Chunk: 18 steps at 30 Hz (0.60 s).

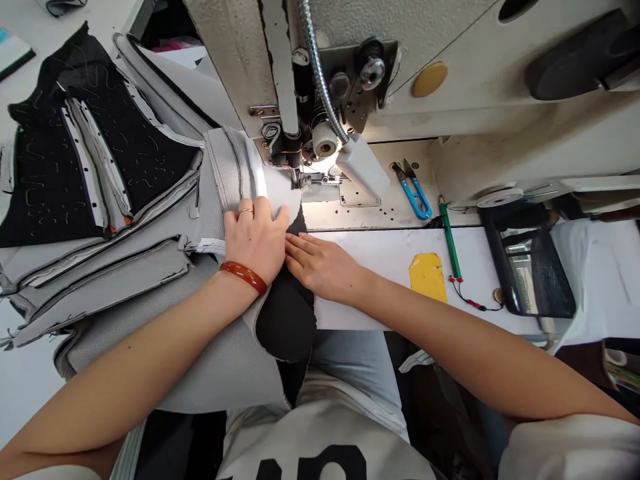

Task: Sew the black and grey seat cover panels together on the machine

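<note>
My left hand (pixel 256 237), with a ring and a red bracelet, grips the layered grey fabric (pixel 227 167) just in front of the needle area, fingers bent over its edge. Beside it, my right hand (pixel 320 263) lies flat with fingers stretched out, their tips on the black fabric (pixel 286 317) and close to my left hand. The fabric's front end reaches the presser foot (pixel 296 179) of the sewing machine (pixel 480 47). A light-coloured flap (pixel 280 193) lies under the foot. The bulk of the grey piece spreads left and hangs towards my lap.
Blue thread snips (pixel 414 193) rest on the machine bed. To the right lie a green pen (pixel 451 240), a yellow card (pixel 429 277) and a black mesh tray (pixel 530 267). A black fabric panel (pixel 150 133) with loose threads lies at left. A white lamp head (pixel 364 167) hangs near the needle.
</note>
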Motion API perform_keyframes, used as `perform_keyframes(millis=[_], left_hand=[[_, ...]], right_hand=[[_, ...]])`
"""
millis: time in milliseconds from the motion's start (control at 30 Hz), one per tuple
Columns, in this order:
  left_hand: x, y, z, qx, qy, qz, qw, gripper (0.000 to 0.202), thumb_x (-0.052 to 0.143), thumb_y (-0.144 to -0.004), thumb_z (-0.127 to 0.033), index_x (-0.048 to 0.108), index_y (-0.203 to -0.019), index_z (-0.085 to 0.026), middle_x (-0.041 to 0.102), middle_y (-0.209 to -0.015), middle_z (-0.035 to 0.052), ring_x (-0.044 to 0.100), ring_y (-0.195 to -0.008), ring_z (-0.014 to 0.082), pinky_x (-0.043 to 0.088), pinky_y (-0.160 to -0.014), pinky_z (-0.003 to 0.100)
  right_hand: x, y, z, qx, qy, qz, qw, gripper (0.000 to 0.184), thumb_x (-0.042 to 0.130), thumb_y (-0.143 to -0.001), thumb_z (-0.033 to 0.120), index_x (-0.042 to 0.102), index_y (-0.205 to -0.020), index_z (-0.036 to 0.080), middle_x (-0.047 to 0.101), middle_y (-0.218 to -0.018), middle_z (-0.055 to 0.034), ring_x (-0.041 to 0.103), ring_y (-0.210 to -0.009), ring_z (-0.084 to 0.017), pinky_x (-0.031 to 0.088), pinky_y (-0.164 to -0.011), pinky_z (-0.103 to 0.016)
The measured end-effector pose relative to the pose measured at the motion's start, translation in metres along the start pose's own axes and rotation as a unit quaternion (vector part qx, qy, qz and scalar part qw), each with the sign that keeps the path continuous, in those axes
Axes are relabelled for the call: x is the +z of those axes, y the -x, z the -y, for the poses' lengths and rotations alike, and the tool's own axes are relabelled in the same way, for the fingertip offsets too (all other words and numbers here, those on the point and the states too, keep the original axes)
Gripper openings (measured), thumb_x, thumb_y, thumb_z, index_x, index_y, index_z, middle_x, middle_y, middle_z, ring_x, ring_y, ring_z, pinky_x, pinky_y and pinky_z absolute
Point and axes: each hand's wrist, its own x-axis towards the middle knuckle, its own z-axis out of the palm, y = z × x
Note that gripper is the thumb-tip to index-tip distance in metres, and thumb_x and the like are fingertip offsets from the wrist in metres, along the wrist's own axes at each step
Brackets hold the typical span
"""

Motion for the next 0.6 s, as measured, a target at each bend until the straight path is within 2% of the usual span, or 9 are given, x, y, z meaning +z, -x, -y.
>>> perform_keyframes(millis=[133, 300, 433, 533, 600], left_hand=[[-0.004, -0.006, -0.001, 0.013, 0.014, 0.038, 0.999, 0.041, 0.034, -0.093, -0.016, 0.064, -0.121, -0.021, 0.056, -0.111, 0.0158, 0.049, -0.110, 0.0356, 0.037, -0.087, 0.047], [-0.002, -0.021, 0.000, 0.064, 0.008, 0.045, 0.997, 0.040, 0.030, -0.094, -0.013, 0.065, -0.112, -0.017, 0.056, -0.106, 0.0148, 0.050, -0.108, 0.0310, 0.040, -0.088, 0.041], [-0.004, -0.033, 0.001, 0.073, -0.004, 0.067, 0.995, 0.036, 0.033, -0.094, -0.014, 0.066, -0.108, -0.016, 0.055, -0.106, 0.0136, 0.052, -0.105, 0.0282, 0.042, -0.088, 0.037], [-0.004, -0.040, 0.002, 0.065, -0.011, 0.080, 0.995, 0.033, 0.038, -0.093, -0.016, 0.066, -0.109, -0.018, 0.055, -0.109, 0.0127, 0.054, -0.103, 0.0269, 0.044, -0.086, 0.035], [-0.002, -0.045, 0.003, 0.062, 0.021, 0.077, 0.995, 0.031, 0.042, -0.090, -0.014, 0.067, -0.109, -0.018, 0.056, -0.109, 0.0116, 0.054, -0.101, 0.0253, 0.045, -0.085, 0.034]], right_hand=[[0.002, -0.006, -0.010, 0.003, -0.014, 0.004, 1.000, 0.034, 0.036, -0.099, 0.005, 0.065, -0.117, 0.000, 0.064, -0.128, -0.0222, 0.060, -0.125, -0.028, 0.051, -0.104, -0.045], [0.009, -0.017, -0.020, 0.027, -0.029, 0.014, 0.999, 0.036, 0.033, -0.099, 0.005, 0.067, -0.107, 0.005, 0.071, -0.112, -0.0191, 0.062, -0.118, -0.026, 0.050, -0.103, -0.045], [0.014, -0.024, -0.026, 0.042, -0.023, 0.014, 0.999, 0.037, 0.032, -0.099, 0.006, 0.068, -0.106, 0.004, 0.071, -0.107, -0.0186, 0.062, -0.115, -0.026, 0.046, -0.107, -0.045], [0.012, -0.024, -0.017, 0.048, -0.030, 0.010, 0.998, 0.036, 0.033, -0.099, 0.007, 0.068, -0.106, 0.006, 0.070, -0.107, -0.0183, 0.061, -0.114, -0.026, 0.043, -0.109, -0.049], [0.010, -0.019, -0.004, 0.032, -0.034, 0.004, 0.999, 0.033, 0.036, -0.099, 0.010, 0.068, -0.105, 0.006, 0.070, -0.107, -0.0189, 0.060, -0.114, -0.028, 0.042, -0.108, -0.053]])
